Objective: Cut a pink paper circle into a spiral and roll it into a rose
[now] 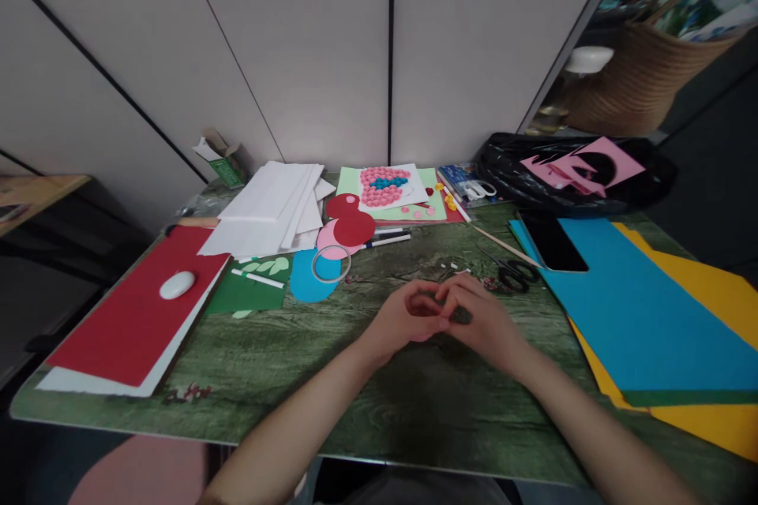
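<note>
My left hand point(406, 319) and my right hand point(481, 317) meet at the middle of the green table point(367, 402), fingertips pinched together. A small pinkish bit seems to sit between the fingers, too small to name. Black scissors point(514, 274) lie just beyond my right hand. A thin wooden stick point(503, 245) lies behind them.
Blue sheet point(645, 316) over yellow paper point(711, 284) on the right, a black phone point(552, 242) on it. Red sheet point(139, 308) with a white oval object point(177, 285) on the left. White papers point(272, 205), paper circles point(349, 229), tape ring point(331, 263), pink-dotted card point(384, 185), black bag point(568, 170) at the back.
</note>
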### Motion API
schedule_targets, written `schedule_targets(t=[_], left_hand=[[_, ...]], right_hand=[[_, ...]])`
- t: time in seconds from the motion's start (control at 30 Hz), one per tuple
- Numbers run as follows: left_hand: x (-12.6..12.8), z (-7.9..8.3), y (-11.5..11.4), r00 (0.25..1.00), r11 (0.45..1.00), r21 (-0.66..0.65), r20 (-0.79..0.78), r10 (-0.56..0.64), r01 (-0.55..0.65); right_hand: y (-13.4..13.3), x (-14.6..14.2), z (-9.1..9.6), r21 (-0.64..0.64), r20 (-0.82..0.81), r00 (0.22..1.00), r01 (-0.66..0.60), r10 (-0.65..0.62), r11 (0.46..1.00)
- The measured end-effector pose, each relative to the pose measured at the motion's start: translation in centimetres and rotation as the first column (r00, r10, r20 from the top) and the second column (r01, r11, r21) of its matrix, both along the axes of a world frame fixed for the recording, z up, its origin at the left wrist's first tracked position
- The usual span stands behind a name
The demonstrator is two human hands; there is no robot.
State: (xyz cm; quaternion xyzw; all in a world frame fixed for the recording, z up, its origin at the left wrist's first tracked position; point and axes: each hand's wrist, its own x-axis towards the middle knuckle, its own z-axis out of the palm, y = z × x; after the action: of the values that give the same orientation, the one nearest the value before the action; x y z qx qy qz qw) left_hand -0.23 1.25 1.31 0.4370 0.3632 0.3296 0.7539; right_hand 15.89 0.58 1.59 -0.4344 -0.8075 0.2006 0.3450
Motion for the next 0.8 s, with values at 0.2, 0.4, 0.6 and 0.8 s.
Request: schedule_targets(t=[0.2,0.4,0.6,0.8], left_hand=[[0.12,0.16,-0.14,1.0,1.0,-0.01,-0.023,0.002,-0.002],[0.12,-0.14,-0.05,0.997,0.997,-0.015,-0.008,0.075,-0.075],[-0.46,-0.22,0.55,0.991,0.991,0.001,0.036,0.132,-0.132],[-0.72,-0.22,0.75,0.995,0.996,0.012,0.02,0.093,-0.093]], right_hand=[[-0.09,-0.07,-0.07,0.008,0.008,1.0,0.001,-0.001,1.0],[-0.16,-0.18,0.05,0.046,0.024,0.999,0.035,-0.036,0.998],[0.0,0.27,0.15,0.06,0.032,0.999,0.02,-0.021,0.998],[0.13,0.37,-0.05,0.016,0.071,0.993,-0.096,0.094,0.995]])
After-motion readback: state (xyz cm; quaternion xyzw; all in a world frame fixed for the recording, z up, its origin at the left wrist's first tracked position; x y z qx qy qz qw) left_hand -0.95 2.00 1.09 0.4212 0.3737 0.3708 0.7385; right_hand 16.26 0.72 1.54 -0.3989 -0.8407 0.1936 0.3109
